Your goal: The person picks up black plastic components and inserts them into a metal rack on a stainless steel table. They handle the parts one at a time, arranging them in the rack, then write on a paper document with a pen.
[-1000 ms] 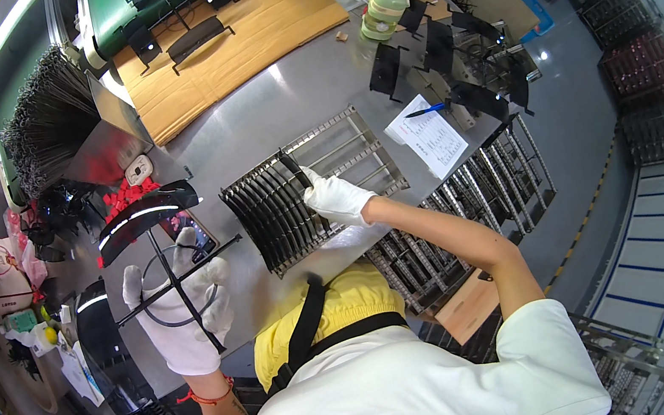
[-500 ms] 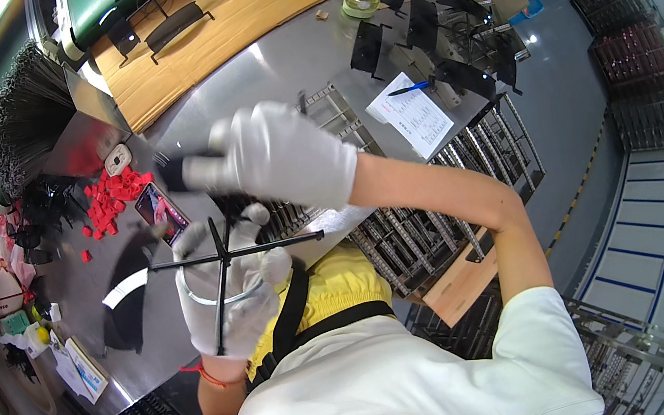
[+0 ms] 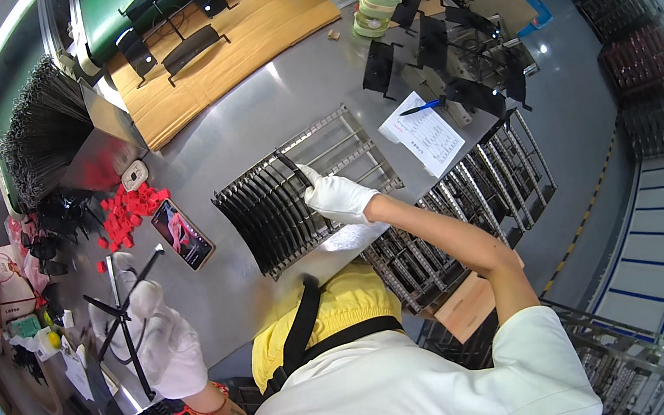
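Observation:
My left hand (image 3: pixel 165 340), in a white glove, is closed around a black cross-shaped wire frame (image 3: pixel 120 312) with thin arms, held over the table's near left edge. My right hand (image 3: pixel 339 198), also gloved in white, grips a black curved plate (image 3: pixel 288 162) at the right end of a row. That row of black curved plates (image 3: pixel 261 218) stands on edge in a metal slotted rack (image 3: pixel 352 140) on the table. The glove covers part of the gripped plate.
A phone (image 3: pixel 184 236) lies beside red small pieces (image 3: pixel 131 212). Wire rods (image 3: pixel 39 140) fill a bin at the far left. Cardboard (image 3: pixel 239 45), a green container (image 3: pixel 376 8) and a paper sheet with a pen (image 3: pixel 425 138) lie farther back. Another metal rack (image 3: pixel 468 196) stands at right.
My right hand has moved right and down to the rack with a dark piece. My left hand has moved left with the wire frame, uncovering the phone and the plate row.

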`<state>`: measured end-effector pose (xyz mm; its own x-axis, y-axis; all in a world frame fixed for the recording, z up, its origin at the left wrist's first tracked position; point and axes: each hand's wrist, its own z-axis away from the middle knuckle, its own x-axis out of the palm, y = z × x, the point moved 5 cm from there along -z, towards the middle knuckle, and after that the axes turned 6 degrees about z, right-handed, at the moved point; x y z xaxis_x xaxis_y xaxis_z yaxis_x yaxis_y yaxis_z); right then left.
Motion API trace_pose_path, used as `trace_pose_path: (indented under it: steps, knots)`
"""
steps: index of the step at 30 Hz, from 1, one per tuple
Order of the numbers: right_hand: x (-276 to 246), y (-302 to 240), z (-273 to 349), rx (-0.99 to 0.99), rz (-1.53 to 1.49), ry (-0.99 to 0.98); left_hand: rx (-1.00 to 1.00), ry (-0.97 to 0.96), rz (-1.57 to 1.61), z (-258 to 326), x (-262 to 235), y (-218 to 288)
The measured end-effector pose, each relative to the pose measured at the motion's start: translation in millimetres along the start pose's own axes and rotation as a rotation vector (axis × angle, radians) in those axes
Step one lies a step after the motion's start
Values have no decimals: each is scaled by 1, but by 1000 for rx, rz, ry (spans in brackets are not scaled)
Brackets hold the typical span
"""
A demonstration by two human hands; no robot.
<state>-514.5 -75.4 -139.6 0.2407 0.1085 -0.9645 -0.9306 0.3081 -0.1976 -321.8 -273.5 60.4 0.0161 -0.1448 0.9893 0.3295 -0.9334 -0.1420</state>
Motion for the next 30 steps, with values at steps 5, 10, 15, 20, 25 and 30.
trace_pose_path:
  steps: [5, 10, 15, 20, 25, 30]
  knots:
    - [-25, -4, -1, 197, -160, -9, 83, -76, -400, -9, 10, 37]
    - [-110, -23, 3, 415, -228, 429, 867, -34, -1602, -24, 18, 52]
    - [-165, -69, 1, 40, -536, 297, 1153, -397, -2282, -41, -1, -37]
    - [-145, -40, 26, 29, -97, 558, 444, -352, -2035, -35, -4, -39]
    - [-23, 20, 25, 390, -686, 86, 646, -620, -1390, -44, 14, 5]
    - [-11, -5, 12, -18, 56, 78, 799, -135, -1293, -25, -14, 27]
